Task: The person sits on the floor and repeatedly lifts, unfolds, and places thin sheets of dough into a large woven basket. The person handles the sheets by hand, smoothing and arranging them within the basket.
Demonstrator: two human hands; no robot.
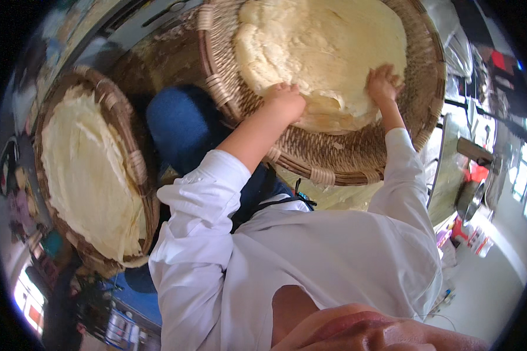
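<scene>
A wide, pale yellow sheet, like flatbread or thin dough (325, 52), lies in a large woven basket (323, 153) in front of me. My left hand (286, 102) is on the near left edge of the sheet, its fingers curled over it. Close beside that hand, part of the edge is folded over. At the sheet's right edge is my right hand (384, 84), blurred, with its fingers partly bent; whether it grips the sheet cannot be seen. The surface looks lumpy at the left and smoother at the right.
On my left a second round basket (136, 166) holds a stack of similar pale sheets (85, 175). My knee in blue cloth (175, 123) is between the two baskets. At the right are a table (450, 162) and a metal pan (471, 202).
</scene>
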